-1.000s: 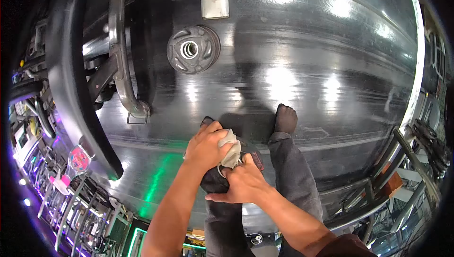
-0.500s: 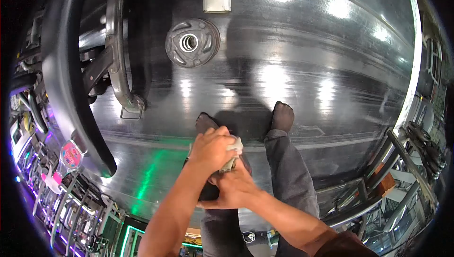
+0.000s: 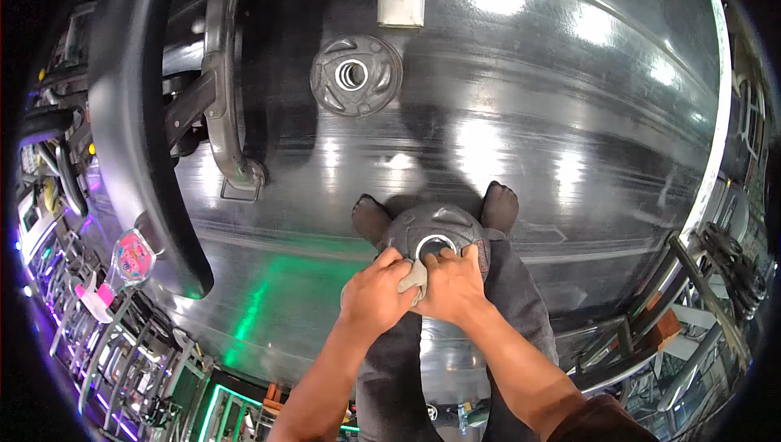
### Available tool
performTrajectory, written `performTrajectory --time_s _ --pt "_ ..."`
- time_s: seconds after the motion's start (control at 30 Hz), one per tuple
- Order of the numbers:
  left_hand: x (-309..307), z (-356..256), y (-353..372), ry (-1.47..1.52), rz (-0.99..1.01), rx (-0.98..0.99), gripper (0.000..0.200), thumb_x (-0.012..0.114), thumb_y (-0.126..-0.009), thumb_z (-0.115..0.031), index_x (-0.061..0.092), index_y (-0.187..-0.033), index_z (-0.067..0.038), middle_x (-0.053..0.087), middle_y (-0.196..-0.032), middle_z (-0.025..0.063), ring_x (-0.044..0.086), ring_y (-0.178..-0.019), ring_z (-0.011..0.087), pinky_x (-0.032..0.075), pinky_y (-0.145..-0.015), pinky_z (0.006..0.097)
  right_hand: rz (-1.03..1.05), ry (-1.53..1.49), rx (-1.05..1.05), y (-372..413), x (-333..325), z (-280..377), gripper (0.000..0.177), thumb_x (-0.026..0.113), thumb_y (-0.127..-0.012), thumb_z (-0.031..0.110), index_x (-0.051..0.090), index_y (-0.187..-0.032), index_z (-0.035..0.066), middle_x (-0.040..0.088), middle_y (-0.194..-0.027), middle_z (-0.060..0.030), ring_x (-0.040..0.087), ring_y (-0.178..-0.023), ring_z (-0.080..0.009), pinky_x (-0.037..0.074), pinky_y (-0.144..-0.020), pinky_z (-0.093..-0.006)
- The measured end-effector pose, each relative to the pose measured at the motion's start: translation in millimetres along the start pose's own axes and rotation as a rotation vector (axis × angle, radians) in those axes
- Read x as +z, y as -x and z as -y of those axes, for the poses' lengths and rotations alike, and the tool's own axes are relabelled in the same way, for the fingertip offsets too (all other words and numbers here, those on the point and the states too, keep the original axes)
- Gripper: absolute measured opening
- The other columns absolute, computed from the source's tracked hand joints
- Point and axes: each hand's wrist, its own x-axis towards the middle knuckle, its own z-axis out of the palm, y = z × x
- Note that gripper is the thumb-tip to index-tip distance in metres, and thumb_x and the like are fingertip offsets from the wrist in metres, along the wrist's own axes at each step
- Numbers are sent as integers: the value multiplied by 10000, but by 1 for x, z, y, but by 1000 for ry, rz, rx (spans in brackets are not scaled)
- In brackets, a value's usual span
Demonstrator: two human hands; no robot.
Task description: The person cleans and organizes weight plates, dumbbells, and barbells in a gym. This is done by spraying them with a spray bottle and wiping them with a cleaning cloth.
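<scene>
A dark weight plate (image 3: 445, 216) is tilted up between my legs, its metal-ringed centre hole facing me. My right hand (image 3: 455, 289) grips the near rim, its fingers curled at the hole. Bunched in my left hand (image 3: 376, 294) is a pale cloth (image 3: 416, 277), pressed against the plate's near left side. The two hands almost touch, and they cover the lower part of the plate. Farther forward, a second weight plate (image 3: 327, 84) lies flat on the floor.
A padded black bench (image 3: 130, 133) and its metal frame (image 3: 220, 100) stand on the left. A pale metal foot (image 3: 401, 6) is at the top. A pink hand fan (image 3: 133, 259) hangs at lower left. Racks (image 3: 700, 295) line the right side. My feet flank the plate on the dark floor.
The plate, mostly hidden before under my hands, now shows its face and hole. My left hand with the cloth has moved down, and my right hand has come up beside it onto the rim.
</scene>
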Motion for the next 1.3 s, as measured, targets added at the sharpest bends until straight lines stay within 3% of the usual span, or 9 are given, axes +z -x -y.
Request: performTrajectory --time_s 0.37,0.77,0.9,0.93,1.03,1.07,1.17,1.27,1.3 --pt "22 55 -13 -51 -370 118 284 731 -747 -95 623 -1000 -22 571 -1085 91 638 -910 363 525 -750 459 223 46 0 -7 -17 26 756 755 -656 704 706 -921 -3 702 -863 -94 648 -875 -254 353 -853 -428" --pt "34 66 -51 -1 -346 -54 310 740 -865 -275 666 -983 3 615 -1029 121 629 -941 383 511 -791 459 381 49 -204 12 0 50 788 716 -679 728 707 -916 -24 687 -776 -104 656 -869 -255 337 -834 -412" --pt "18 53 -57 -43 -112 -51 296 726 -849 -289 717 -1054 -74 638 -1100 55 659 -974 330 535 -825 440 372 -45 -176 17 7 60 784 695 -700 732 710 -945 -13 696 -801 -114 654 -877 -251 322 -822 -391" --pt "15 40 -56 52 -135 48 333 738 -843 -344 721 -1035 -72 638 -1081 46 667 -956 311 535 -828 426 513 -53 -133 13 -1 64 787 683 -725 695 708 -1040 -26 716 -971 -153 654 -1006 -267 343 -945 -450" --pt "21 3 -58 5 62 170 369 754 -816 -434 739 -1014 -123 605 -1061 40 620 -1045 271 503 -900 415 221 -66 -255 20 14 62 922 691 -707 713 637 -1221 -51 689 -1130 -219 591 -1195 -343 250 -1124 -530" --pt "18 -3 -61 -102 199 163 336 755 -812 -427 746 -999 -147 591 -1053 29 582 -1061 258 481 -930 413 212 -174 -218 21 21 61 981 699 -703 698 568 -1331 -44 638 -1254 -251 501 -1316 -380 102 -1211 -562" --pt "18 16 -62 -315 201 192 422 745 -802 -492 754 -1001 -120 597 -1127 0 580 -1038 229 490 -922 412 163 -157 -207 19 21 58 896 717 -696 686 636 -1232 -28 691 -1125 -212 575 -1218 -339 268 -1121 -518" --pt "-2 41 -52 -154 50 145 375 771 -796 -417 744 -990 -97 602 -1094 38 595 -1041 269 495 -911 402 521 -184 -120 2 -12 59 806 732 -684 683 685 -1106 -1 712 -972 -149 634 -1059 -285 363 -938 -448" --pt "-6 47 -50 -103 -2 129 364 776 -796 -399 742 -989 -92 602 -1086 47 597 -1042 278 496 -910 398 459 -159 -155 3 -8 56 787 737 -676 684 690 -1073 7 705 -931 -137 637 -1011 -273 360 -892 -430"
